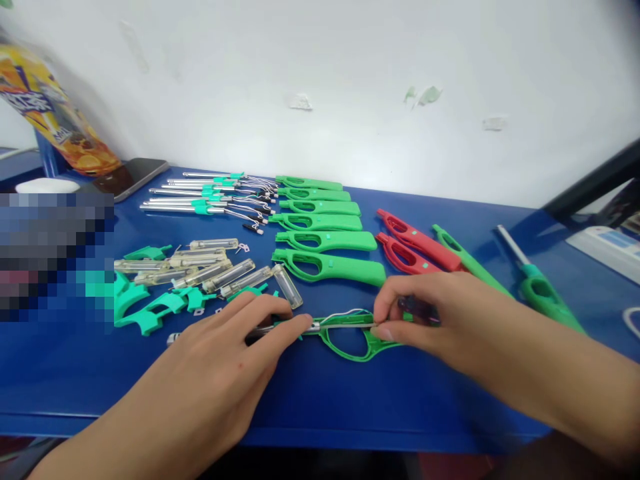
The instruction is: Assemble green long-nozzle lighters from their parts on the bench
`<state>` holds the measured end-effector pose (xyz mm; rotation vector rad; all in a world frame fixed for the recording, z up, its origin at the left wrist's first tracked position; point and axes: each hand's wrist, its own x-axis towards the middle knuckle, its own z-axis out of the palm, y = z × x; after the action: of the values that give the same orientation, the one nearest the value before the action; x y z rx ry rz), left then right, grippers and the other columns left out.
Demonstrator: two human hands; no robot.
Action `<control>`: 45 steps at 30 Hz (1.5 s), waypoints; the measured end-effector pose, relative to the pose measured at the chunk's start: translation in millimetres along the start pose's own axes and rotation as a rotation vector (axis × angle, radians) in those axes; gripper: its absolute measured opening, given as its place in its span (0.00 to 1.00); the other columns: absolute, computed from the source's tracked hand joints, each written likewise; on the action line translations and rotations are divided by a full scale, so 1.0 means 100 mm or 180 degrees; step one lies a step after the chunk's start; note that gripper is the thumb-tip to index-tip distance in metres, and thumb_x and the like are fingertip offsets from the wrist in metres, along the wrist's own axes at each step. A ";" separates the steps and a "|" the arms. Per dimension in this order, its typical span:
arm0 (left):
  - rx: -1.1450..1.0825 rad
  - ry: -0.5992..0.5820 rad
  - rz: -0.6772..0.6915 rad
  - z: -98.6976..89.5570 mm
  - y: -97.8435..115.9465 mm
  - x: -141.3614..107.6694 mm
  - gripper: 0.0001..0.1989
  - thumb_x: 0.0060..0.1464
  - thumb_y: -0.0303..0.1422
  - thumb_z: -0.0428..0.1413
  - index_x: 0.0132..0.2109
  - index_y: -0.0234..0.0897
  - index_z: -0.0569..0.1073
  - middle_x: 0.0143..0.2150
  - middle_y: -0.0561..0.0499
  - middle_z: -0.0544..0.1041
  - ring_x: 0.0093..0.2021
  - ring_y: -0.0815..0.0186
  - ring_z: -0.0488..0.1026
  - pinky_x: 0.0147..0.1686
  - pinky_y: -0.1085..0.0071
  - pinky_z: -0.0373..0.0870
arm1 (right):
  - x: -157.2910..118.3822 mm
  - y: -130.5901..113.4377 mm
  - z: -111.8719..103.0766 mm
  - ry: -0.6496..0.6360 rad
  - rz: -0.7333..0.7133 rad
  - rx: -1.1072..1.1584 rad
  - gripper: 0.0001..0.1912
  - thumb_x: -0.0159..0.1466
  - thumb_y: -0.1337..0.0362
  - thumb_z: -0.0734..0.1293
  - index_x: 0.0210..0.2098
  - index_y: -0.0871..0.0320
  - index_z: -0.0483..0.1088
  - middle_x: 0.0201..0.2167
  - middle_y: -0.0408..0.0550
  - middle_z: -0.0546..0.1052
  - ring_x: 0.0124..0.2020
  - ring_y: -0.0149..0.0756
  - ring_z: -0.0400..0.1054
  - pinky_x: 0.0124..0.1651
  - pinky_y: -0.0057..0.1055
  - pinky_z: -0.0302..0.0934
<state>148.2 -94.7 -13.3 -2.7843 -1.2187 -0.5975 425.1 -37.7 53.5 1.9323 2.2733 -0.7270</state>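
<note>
A green half shell (346, 351) with an oval opening lies on the blue table in front of me. My left hand (235, 363) pinches a metal tube (314, 327) at the shell's left end. From the tube, a thin pale tube and a white wire run right along the shell. The fingers of my right hand (425, 313) close around the right part of the shell, pinching the thin tube's end near a dark piece (419, 311). That hand hides most of the shell's handle.
Several green shells (330, 269) lie in a column behind, with red shells (417, 239) to their right. Clear fuel tanks (233, 275) and teal parts (157, 310) are scattered at left, below metal tubes with wires (187, 208). An assembled lighter (545, 293) lies at right.
</note>
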 end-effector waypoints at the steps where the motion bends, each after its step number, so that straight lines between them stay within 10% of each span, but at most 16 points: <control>1: 0.0002 0.0001 0.0003 0.00 0.00 0.00 0.27 0.70 0.19 0.48 0.70 0.44 0.72 0.61 0.43 0.81 0.56 0.49 0.84 0.45 0.55 0.85 | 0.00 0.01 0.01 0.0040 -0.0014 -0.0014 0.08 0.66 0.66 0.81 0.33 0.50 0.81 0.24 0.37 0.78 0.26 0.33 0.68 0.27 0.30 0.55; 45: -0.0065 -0.0110 -0.0136 0.04 -0.03 -0.04 0.26 0.75 0.23 0.48 0.73 0.48 0.70 0.65 0.45 0.78 0.61 0.51 0.80 0.53 0.57 0.82 | 0.01 0.17 0.06 0.0412 -0.0536 0.0307 0.23 0.62 0.75 0.80 0.52 0.47 0.85 0.29 0.37 0.85 0.28 0.34 0.80 0.27 0.25 0.66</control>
<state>145.1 -95.0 -18.7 -2.8034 -1.2889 -0.5703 439.8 -36.9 42.8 1.8970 2.5485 -0.7626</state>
